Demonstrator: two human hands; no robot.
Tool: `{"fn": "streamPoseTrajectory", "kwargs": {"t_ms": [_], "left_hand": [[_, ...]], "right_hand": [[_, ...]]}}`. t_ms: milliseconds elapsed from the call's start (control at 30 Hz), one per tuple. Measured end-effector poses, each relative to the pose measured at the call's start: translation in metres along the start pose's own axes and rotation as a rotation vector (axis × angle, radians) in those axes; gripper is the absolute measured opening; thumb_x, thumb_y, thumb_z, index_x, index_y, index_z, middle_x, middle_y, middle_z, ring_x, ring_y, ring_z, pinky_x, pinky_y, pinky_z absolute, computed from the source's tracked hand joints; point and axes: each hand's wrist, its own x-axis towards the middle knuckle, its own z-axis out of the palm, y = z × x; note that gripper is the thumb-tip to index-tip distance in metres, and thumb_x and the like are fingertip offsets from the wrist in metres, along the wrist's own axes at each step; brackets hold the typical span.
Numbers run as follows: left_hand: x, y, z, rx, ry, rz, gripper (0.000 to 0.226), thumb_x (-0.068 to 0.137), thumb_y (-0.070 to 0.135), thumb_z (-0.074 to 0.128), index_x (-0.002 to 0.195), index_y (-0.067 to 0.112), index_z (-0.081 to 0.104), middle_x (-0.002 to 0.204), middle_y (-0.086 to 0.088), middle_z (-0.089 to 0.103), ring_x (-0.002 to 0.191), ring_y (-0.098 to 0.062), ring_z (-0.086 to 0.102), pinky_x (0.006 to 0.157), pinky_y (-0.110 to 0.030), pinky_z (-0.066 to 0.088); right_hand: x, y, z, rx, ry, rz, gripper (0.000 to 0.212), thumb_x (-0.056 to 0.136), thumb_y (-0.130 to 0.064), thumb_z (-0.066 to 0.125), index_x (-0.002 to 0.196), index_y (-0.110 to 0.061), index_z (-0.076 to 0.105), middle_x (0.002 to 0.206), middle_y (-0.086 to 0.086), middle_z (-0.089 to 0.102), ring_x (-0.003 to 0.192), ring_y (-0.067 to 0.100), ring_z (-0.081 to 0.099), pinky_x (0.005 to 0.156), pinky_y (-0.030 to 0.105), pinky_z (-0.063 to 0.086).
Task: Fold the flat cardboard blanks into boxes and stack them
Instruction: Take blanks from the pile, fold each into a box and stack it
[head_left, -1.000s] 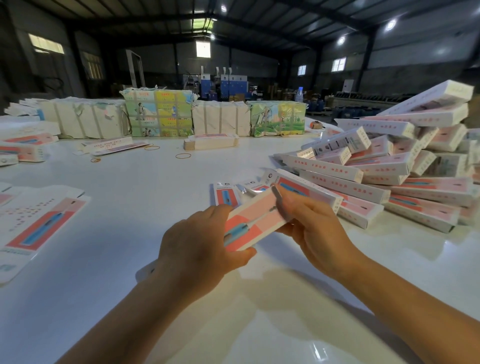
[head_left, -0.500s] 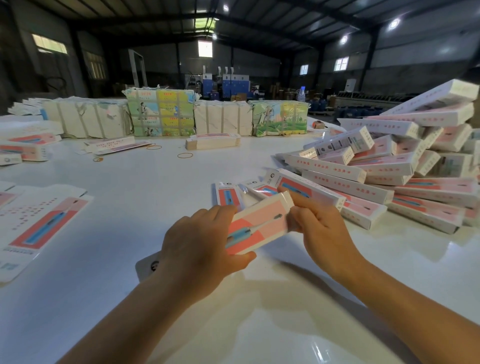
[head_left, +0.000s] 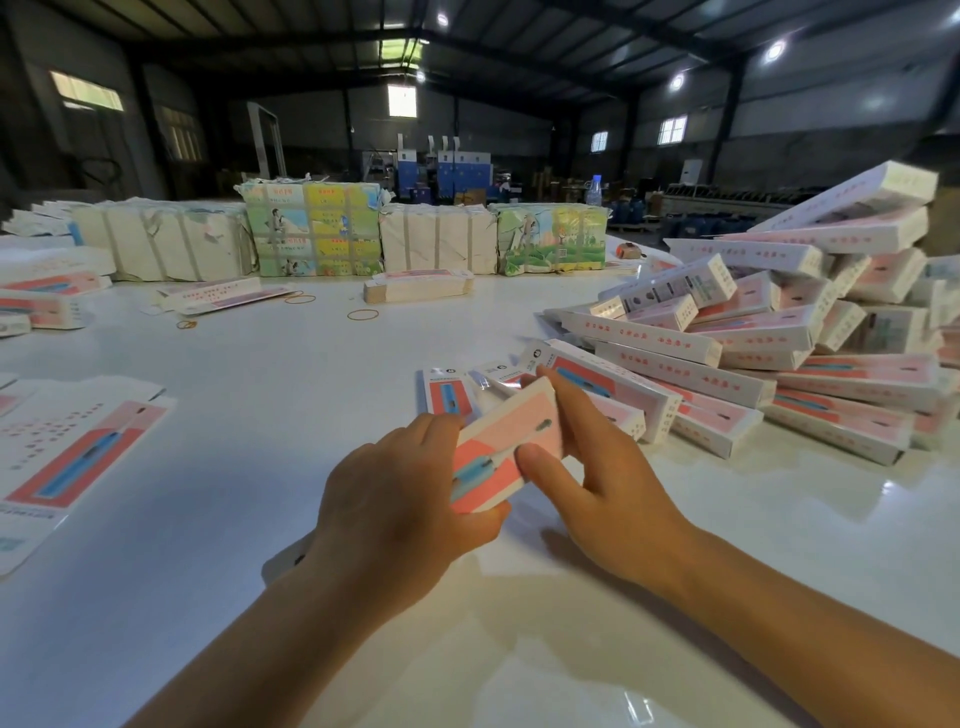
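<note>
A pink and white box with a blue toothbrush print is held above the white table, tilted up to the right. My left hand grips its near end, thumb underneath. My right hand holds the far end, thumb on the printed face and fingers curled round the back. A big heap of folded boxes lies at the right. Flat blanks lie at the left edge.
Wrapped bundles of blanks line the far side of the table. A small banded stack and loose rubber bands lie in the middle distance. A few small flat pieces lie just beyond my hands.
The box has tilted more upright and drawn closer. My right hand moved from the far end's flap to grip the box across its face with the thumb.
</note>
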Motion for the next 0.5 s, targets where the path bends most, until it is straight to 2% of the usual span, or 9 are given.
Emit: {"fn": "streamPoseTrajectory", "kwargs": {"t_ms": [67, 200, 267, 333, 367, 433, 500], "left_hand": [[0.000, -0.002, 0.000, 0.016, -0.021, 0.001, 0.076, 0.070, 0.069, 0.056, 0.130, 0.025, 0.042, 0.124, 0.009, 0.056, 0.096, -0.014, 0.061, 0.076, -0.021, 0.050], [0.004, -0.018, -0.001, 0.019, -0.052, 0.014, 0.065, 0.074, 0.065, 0.059, 0.126, 0.030, 0.041, 0.120, 0.013, 0.057, 0.091, -0.012, 0.060, 0.074, -0.021, 0.051], [0.006, -0.026, -0.004, 0.003, -0.113, 0.006, 0.058, 0.075, 0.063, 0.061, 0.122, 0.035, 0.041, 0.117, 0.016, 0.057, 0.087, -0.009, 0.058, 0.070, -0.019, 0.049], [0.009, -0.033, -0.007, 0.000, -0.150, 0.012, 0.057, 0.073, 0.063, 0.063, 0.119, 0.038, 0.041, 0.113, 0.019, 0.058, 0.082, -0.007, 0.057, 0.064, -0.011, 0.044], [0.010, -0.035, -0.007, 0.015, -0.163, 0.028, 0.059, 0.071, 0.065, 0.063, 0.120, 0.040, 0.041, 0.112, 0.020, 0.058, 0.079, -0.006, 0.055, 0.061, -0.005, 0.038], [0.009, -0.037, -0.006, 0.107, -0.192, 0.064, 0.068, 0.068, 0.072, 0.060, 0.126, 0.041, 0.040, 0.114, 0.021, 0.057, 0.076, -0.006, 0.052, 0.061, -0.003, 0.035], [0.012, -0.038, -0.006, 0.200, -0.124, 0.148, 0.079, 0.065, 0.078, 0.055, 0.128, 0.030, 0.049, 0.110, 0.014, 0.063, 0.073, -0.009, 0.056, 0.066, -0.016, 0.045]], "right_hand": [[0.001, 0.000, -0.002, 0.016, -0.017, 0.008, 0.054, 0.095, -0.030, 0.053, 0.145, -0.021, 0.033, 0.130, -0.008, 0.056, 0.118, 0.009, 0.053, 0.100, 0.038, 0.046], [0.002, 0.003, -0.002, 0.084, -0.175, -0.034, 0.065, 0.085, -0.030, 0.058, 0.143, -0.030, 0.027, 0.135, -0.011, 0.050, 0.122, 0.002, 0.048, 0.102, 0.026, 0.042], [0.004, 0.006, -0.004, 0.067, -0.204, -0.041, 0.085, 0.081, -0.032, 0.061, 0.144, -0.046, 0.005, 0.152, -0.020, 0.022, 0.135, -0.003, 0.030, 0.109, 0.027, 0.034], [0.006, 0.009, -0.009, -0.130, -0.204, -0.161, 0.094, 0.079, -0.030, 0.062, 0.141, -0.050, -0.006, 0.155, -0.026, -0.001, 0.142, -0.002, 0.014, 0.110, 0.029, 0.031], [0.006, 0.011, -0.011, -0.263, -0.205, -0.255, 0.092, 0.079, -0.027, 0.063, 0.144, -0.047, 0.000, 0.157, -0.021, 0.000, 0.143, 0.002, 0.014, 0.108, 0.031, 0.033], [0.007, 0.016, -0.012, -0.443, -0.194, -0.400, 0.074, 0.083, -0.021, 0.064, 0.146, -0.031, 0.027, 0.153, -0.001, 0.026, 0.136, 0.020, 0.031, 0.100, 0.040, 0.044], [0.008, 0.016, -0.013, -0.530, -0.133, -0.454, 0.055, 0.087, -0.021, 0.063, 0.140, -0.018, 0.046, 0.138, 0.010, 0.048, 0.119, 0.029, 0.048, 0.087, 0.044, 0.051]]}}
